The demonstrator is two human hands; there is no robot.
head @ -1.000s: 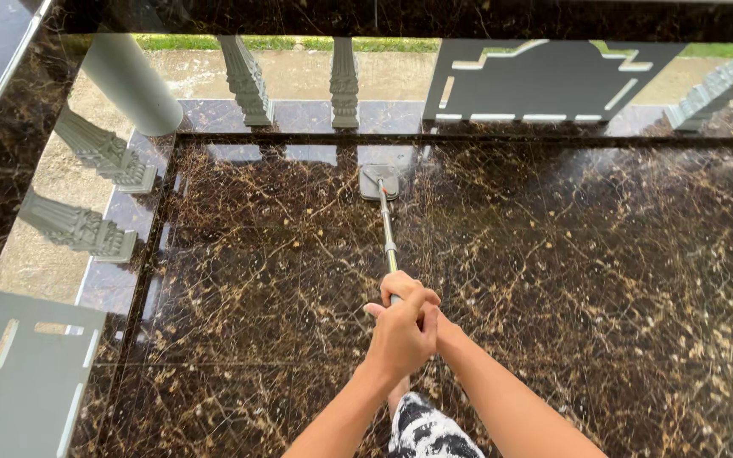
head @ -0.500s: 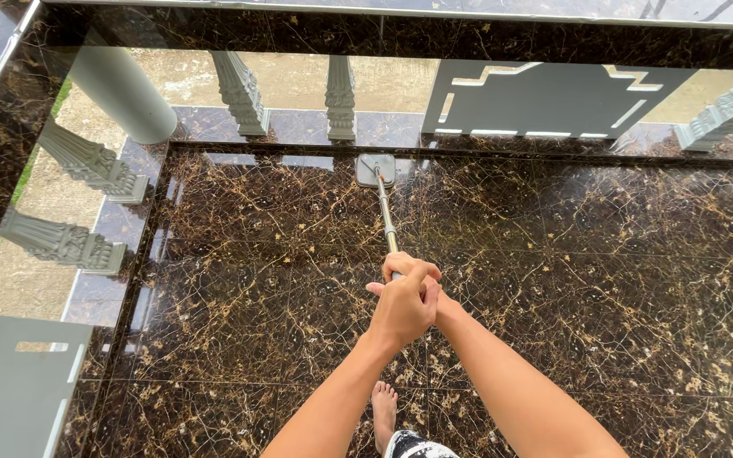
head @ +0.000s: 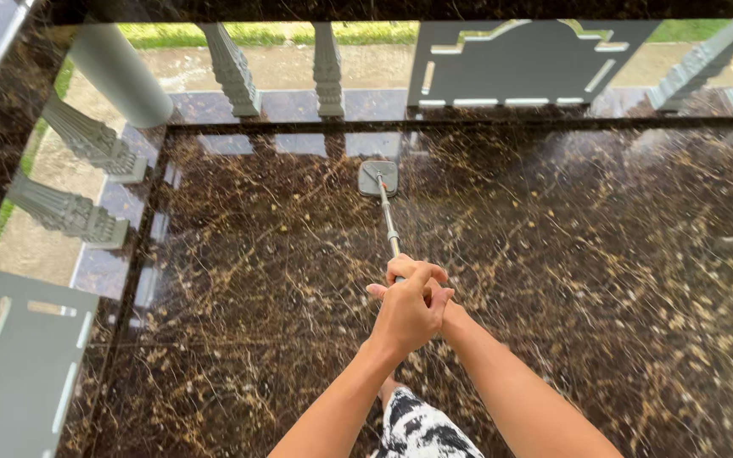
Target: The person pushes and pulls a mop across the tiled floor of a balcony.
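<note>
My left hand (head: pixel 405 315) and my right hand (head: pixel 434 287) are clasped together around the near end of a mop's thin metal pole (head: pixel 388 220). The pole runs away from me to a small square grey mop head (head: pixel 378 177), which lies flat on the glossy dark brown marble floor (head: pixel 595 271). The right hand is mostly hidden behind the left. Both forearms reach up from the bottom edge of the head view.
A grey balustrade with turned balusters (head: pixel 232 59) and a round column (head: pixel 120 76) borders the floor at the far side and at the left (head: pixel 68 212). Grey cut-out panels stand at the back (head: pixel 519 59) and lower left (head: pixel 10 373). Black-and-white patterned clothing (head: pixel 422 428) shows below.
The mop head has stayed near the far edge of the floor while my hands shifted slightly. The camera tilted a little, and my foot seen earlier is now hidden.
</note>
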